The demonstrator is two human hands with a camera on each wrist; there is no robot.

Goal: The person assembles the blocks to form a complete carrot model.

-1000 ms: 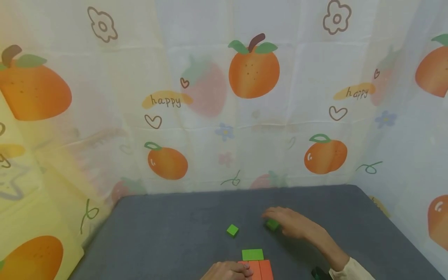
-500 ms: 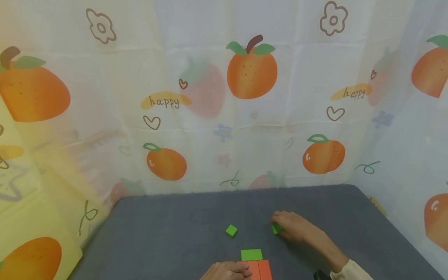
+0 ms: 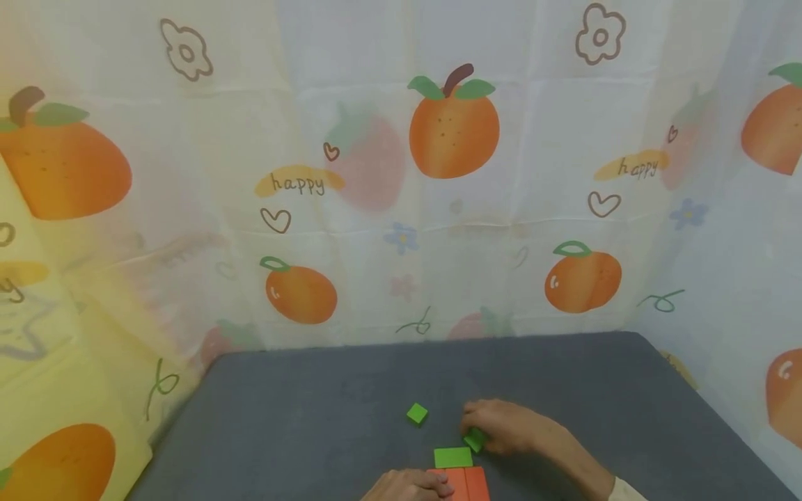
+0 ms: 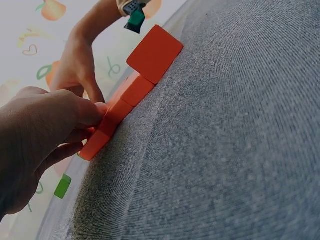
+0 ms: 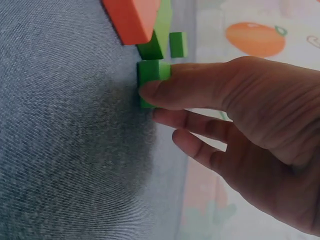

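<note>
In the head view, several orange blocks [image 3: 476,481] lie side by side at the bottom edge. My left hand [image 3: 404,486] grips them from the left; the left wrist view shows its thumb and fingers curled against the row of orange blocks [image 4: 135,90]. A flat green block [image 3: 452,457] lies along their far side. My right hand [image 3: 506,426] pinches a small green block [image 3: 475,440] just beyond its right end. In the right wrist view, the thumb lies across this green block [image 5: 148,72], close to the flat one.
A loose green cube [image 3: 417,414] sits farther back on the grey cloth-covered table [image 3: 301,417]. One orange block [image 4: 155,52] stands higher than its neighbours in the left wrist view. A fruit-patterned curtain [image 3: 376,278] hangs behind the table.
My right hand has brought the small green block toward me and left, from the right side of the table to near the flat green block. My left hand has stayed at the orange blocks.
</note>
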